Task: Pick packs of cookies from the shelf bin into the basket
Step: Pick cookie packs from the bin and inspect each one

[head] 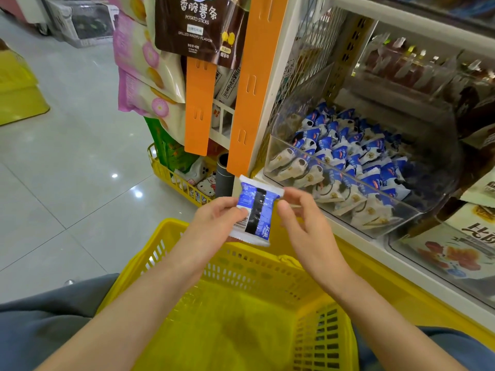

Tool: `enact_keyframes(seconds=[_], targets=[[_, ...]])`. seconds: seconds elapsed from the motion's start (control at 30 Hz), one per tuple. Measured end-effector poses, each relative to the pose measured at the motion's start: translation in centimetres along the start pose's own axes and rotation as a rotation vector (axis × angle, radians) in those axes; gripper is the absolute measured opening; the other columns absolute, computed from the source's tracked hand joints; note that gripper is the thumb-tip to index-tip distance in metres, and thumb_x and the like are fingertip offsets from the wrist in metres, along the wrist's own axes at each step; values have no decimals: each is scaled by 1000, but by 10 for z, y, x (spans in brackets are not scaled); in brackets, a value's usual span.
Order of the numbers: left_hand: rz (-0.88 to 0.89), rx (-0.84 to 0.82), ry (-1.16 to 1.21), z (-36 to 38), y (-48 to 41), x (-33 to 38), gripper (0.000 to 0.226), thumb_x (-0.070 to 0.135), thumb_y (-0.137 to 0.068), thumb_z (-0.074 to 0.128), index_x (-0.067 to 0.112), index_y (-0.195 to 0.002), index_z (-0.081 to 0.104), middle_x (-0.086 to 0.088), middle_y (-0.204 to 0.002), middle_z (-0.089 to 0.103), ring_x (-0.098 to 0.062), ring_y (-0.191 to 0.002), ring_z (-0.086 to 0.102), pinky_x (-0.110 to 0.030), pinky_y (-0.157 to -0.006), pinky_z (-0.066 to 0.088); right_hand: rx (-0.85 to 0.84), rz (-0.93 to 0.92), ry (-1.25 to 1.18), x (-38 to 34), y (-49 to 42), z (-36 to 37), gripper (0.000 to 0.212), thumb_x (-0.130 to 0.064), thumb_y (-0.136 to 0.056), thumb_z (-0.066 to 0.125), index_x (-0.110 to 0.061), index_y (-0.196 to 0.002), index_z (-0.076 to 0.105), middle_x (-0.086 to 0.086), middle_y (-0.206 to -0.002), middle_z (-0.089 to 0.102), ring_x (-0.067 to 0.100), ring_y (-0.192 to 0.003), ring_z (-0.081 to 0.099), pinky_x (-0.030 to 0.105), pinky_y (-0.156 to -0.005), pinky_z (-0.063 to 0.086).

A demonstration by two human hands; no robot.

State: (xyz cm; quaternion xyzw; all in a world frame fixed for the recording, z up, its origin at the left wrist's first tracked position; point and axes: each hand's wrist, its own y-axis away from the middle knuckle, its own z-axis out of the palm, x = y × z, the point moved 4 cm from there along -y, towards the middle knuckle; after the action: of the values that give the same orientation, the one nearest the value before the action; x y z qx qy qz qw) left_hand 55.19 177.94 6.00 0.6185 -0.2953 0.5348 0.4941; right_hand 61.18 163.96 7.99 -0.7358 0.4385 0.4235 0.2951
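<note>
Left hand [217, 218] pinched one pack [255, 212] above the basket [150, 253], apparently empty; right hand [302, 220] grip unclear; bin [294, 153] full.

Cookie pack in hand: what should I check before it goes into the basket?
1. Left hand grips the blue-and-white plastic cookie pack: ok.
2. Right hand fingers grip the pack's right edge: cannot tell.
3. Pack over the yellow slatted plastic basket opening: cannot tell; it shows at the far rim.
4. Room in the basket: ok.
5. Clear plastic shelf bin holds more packs: ok.
</note>
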Motion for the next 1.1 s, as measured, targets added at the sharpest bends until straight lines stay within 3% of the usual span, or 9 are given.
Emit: enact_keyframes(seconds=[0.13,0.27,0.33,0.47,0.57,0.63,0.77,1.0,1.1], targets=[[86,-2,-127,6,0,-1,19,14,-90,54,20,-108,58,1,-93,67,-4,-74,62,-7,-55,45,-112,198,-406,6,-4,6,18,-18,-96,46,-10,-95,62,5,-86,70,7,-72,68,18,-57,53],[418,159,-543,3,6,3,29,19,-85,60,31,-106,43,12,-101,51,-3,-90,50,-1,-68,38,-27,134,-312,8,-1,6,11,-11,-92,52,-13,-86,61,2,-79,69,5,-65,67,19,-55,53],[518,163,-676,5,10,2,27,31,-82,61,32,-102,42,14,-102,48,1,-91,46,-6,-73,40,-7,113,-225,9,1,7,9,-15,-91,55,-13,-88,63,2,-82,70,9,-69,68,21,-58,55],[529,174,-773,8,12,-2,31,43,-79,62,34,-100,42,18,-98,50,3,-88,45,-12,-67,42,19,26,38,5,4,7,12,-27,-89,57,-20,-94,66,-6,-85,70,9,-79,66,32,-68,57],[526,174,-809,9,12,-1,27,51,-80,51,34,-100,42,18,-95,53,2,-85,47,-16,-63,45,28,-57,162,-1,7,5,19,-37,-87,56,-24,-93,68,-11,-81,69,1,-74,62,25,-64,54],[490,155,-791,8,14,0,29,55,-78,42,35,-99,44,17,-91,57,0,-81,53,-26,-63,51,28,-100,210,-4,9,5,22,-40,-86,54,-24,-92,68,-12,-78,67,1,-71,61,20,-62,51],[481,125,-846,10,17,3,28,51,-82,40,32,-100,48,14,-91,61,-8,-73,55,-34,-65,50,34,-187,308,-5,10,6,27,-42,-87,52,-20,-94,67,-8,-81,64,6,-74,59,28,-65,50],[511,125,-883,11,16,3,19,30,-96,38,20,-101,54,9,-76,53,-7,-64,48,-22,-55,37,37,-250,289,-8,14,12,39,-55,-82,45,-22,-82,64,-10,-77,60,7,-72,55,19,-56,44],[481,137,-895,9,13,1,23,27,-97,38,15,-102,57,5,-76,53,-11,-65,49,-25,-58,39,-65,-81,145,3,12,23,14,-46,-84,55,-32,-86,58,-17,-85,62,0,-77,61,16,-62,49]])
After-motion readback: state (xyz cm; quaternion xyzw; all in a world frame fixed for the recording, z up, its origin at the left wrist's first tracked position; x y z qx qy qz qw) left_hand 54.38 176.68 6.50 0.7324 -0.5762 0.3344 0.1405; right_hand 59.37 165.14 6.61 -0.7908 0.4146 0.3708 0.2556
